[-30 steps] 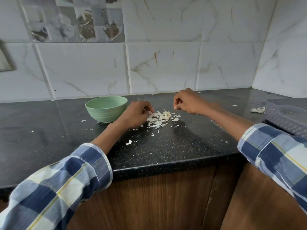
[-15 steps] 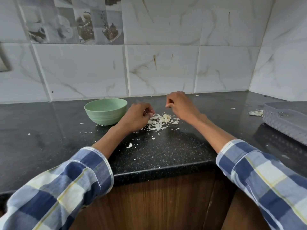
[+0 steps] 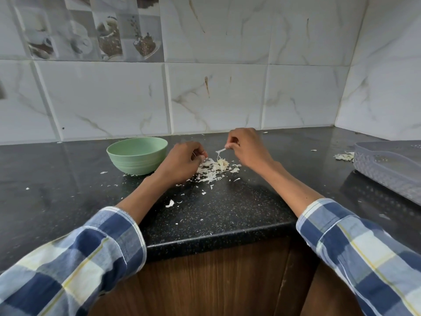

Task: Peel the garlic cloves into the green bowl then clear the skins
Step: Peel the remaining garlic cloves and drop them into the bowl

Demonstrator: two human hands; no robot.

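Garlic skins (image 3: 215, 169) lie in a loose white heap on the black speckled counter (image 3: 227, 213), between my two hands and just right of the green bowl (image 3: 137, 155). I see my right hand (image 3: 245, 149) raised a little above the heap, its thumb and fingertips pinching a thin strip of skin (image 3: 220, 151) that trails down and to the left toward the pile. My left hand (image 3: 184, 161) sits low at the left edge of the heap, fingers curled inward; something pale shows at the fingertips, but I cannot tell whether it is a clove or only skin, so I cannot say what that hand grips. The green bowl stands upright on the counter, near the tiled wall, just beside my left hand and not touching it as far as I can make out; from this angle its inside is hidden, so I cannot see any cloves in it. Stray flakes are scattered on the counter in front of the heap, one larger curled flake (image 3: 169, 203) lying nearer the counter edge, and a few specks left of the bowl. Far to the right a grey plastic basket (image 3: 387, 165) rests on the counter, with a second small clump of skins (image 3: 344, 156) just beside its left end. Both my forearms come in from the bottom corners in blue, white and yellow checked sleeves (image 3: 75, 265).
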